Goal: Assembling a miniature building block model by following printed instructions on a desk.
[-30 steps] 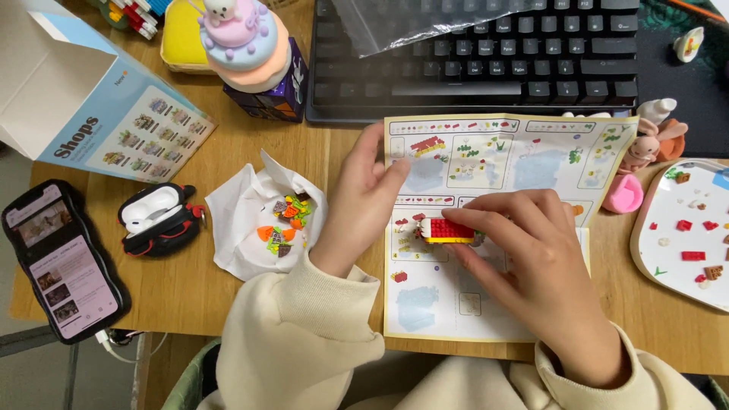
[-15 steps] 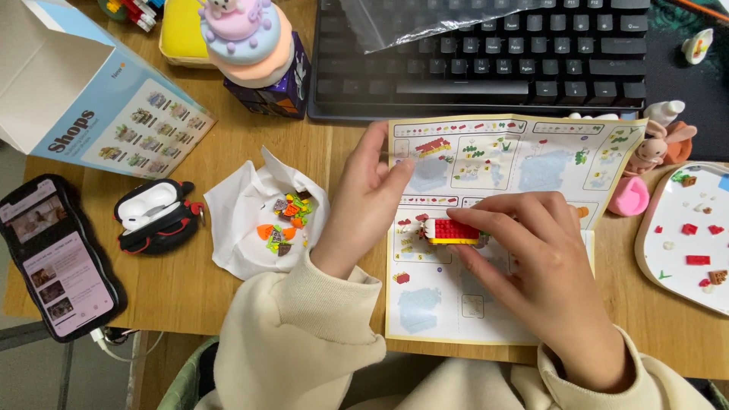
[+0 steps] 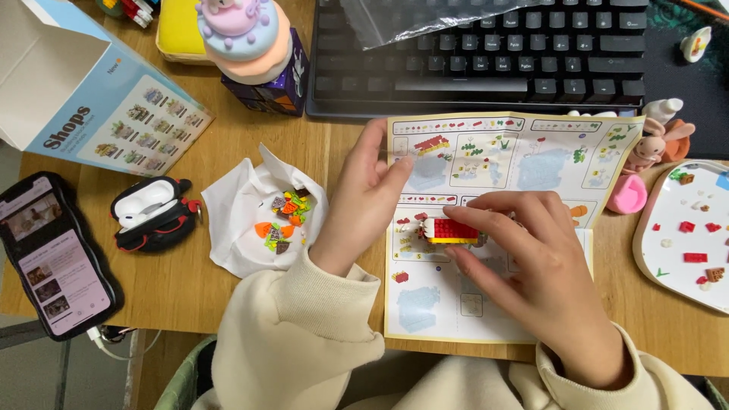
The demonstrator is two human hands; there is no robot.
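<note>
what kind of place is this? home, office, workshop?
Most likely a personal desk at home, used for a hobby. A wooden desk carries a black computer keyboard, a phone on a cable and toy figurines, with a brick-building instruction sheet spread under both hands.

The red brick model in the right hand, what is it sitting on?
The red brick model rests on the unfolded instruction sheet, gripped by the right hand. The hand covers the sheet's panels beneath.

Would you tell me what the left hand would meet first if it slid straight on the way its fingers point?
The left hand points up and right across the instruction sheet. Past the sheet's top edge it would probably meet the black keyboard first.
</note>
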